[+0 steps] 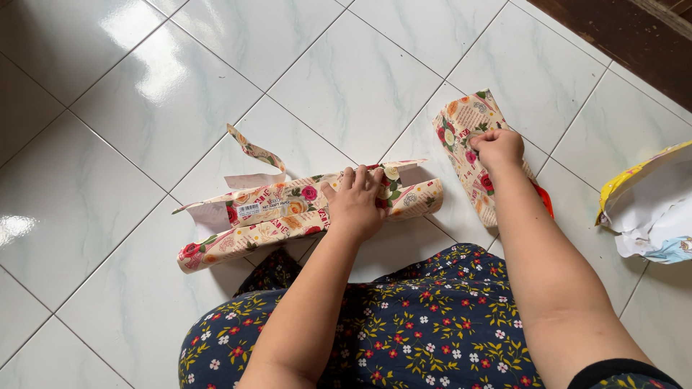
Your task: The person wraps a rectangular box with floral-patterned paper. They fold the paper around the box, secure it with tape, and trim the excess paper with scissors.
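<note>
tile floor [353,79] glossy, smooth | wrapping paper roll [288,212] matt paper | dress [404,324] cloth

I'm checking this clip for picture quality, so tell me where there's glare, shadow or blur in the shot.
Head view: bright window glare on the glossy floor tiles at upper left and far left; soft shadow under the rolled floral wrapping paper and beside the right hand; left hand and paper are sharp, no motion blur; tile lines bow slightly toward the edges, a mild wide-angle distortion.
</note>
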